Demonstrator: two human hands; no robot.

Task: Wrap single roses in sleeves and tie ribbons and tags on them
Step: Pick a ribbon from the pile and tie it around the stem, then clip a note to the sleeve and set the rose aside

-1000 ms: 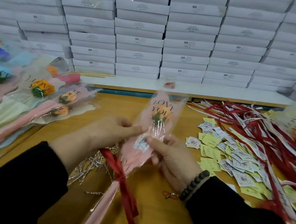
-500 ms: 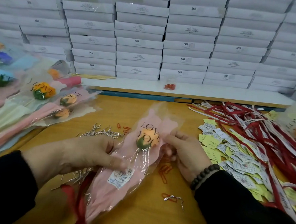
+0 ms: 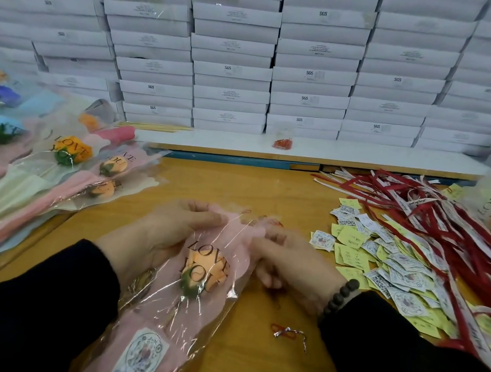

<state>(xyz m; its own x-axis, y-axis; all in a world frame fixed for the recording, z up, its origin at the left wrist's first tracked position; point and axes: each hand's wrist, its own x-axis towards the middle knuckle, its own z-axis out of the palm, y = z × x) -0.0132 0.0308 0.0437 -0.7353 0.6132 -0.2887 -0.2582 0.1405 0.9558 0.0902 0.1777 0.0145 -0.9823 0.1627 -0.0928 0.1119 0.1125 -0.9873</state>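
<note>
Here both hands, left hand (image 3: 176, 227) and right hand (image 3: 288, 262), pinch the sleeved rose (image 3: 205, 272) (fingers curled on its cellophane edges).

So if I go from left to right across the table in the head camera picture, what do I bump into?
Pile of wrapped roses → left hand → rose in its pink sleeve → right hand → heap of paper tags → red and white ribbons.
</note>
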